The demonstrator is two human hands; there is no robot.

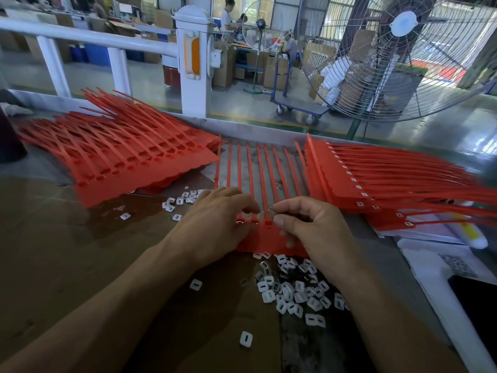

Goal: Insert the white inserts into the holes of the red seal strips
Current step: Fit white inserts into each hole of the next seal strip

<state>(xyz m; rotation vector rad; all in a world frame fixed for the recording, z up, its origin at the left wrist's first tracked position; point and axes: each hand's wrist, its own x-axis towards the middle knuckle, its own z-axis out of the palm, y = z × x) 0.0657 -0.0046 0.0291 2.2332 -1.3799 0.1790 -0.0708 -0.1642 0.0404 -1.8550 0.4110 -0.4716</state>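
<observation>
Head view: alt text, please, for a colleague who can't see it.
Both hands work on a red seal strip sheet, right hand pinching an insert. White inserts lie loose nearer the person; red stacks sit left and right.

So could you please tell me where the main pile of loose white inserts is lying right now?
In the head view, the pile of white inserts lies on the table just below the red seal strip being worked on, under the right hand.
</observation>
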